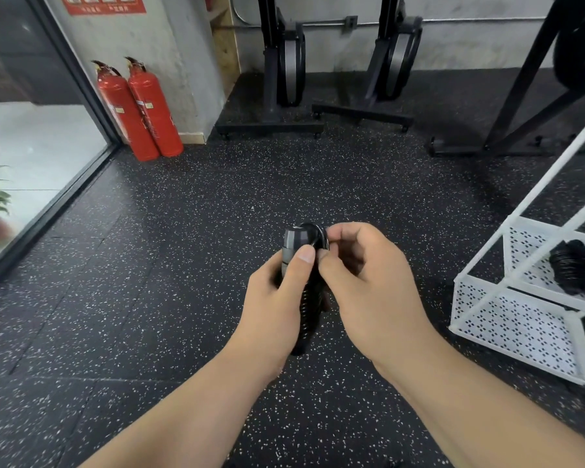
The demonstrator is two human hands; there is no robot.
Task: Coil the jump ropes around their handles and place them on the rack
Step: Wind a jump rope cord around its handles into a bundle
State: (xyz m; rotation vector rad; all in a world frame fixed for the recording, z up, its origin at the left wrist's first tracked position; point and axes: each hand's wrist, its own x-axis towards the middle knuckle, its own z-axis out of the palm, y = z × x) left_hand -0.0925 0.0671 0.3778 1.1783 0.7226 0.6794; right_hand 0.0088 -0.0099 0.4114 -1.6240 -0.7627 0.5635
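Speckled black rubber gym floor (183, 265) | my left grip (274, 298) curled round black rope-wound jump-rope handles (308, 298), long axis upright, mid-air before me | my right grip (368, 285) pinching rope loop (314, 233) at their top | white perforated metal rack (507, 319) off to the right, nearer right grip

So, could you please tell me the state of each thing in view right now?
Jump rope: coiled around its handles, held in both hands, off the rack.
Left hand: grips the coiled handles.
Right hand: fingers pinch the rope's top loop.
Second jump rope: coiled, lying on the rack's shelf.
Fire extinguishers: upright beside the wall.
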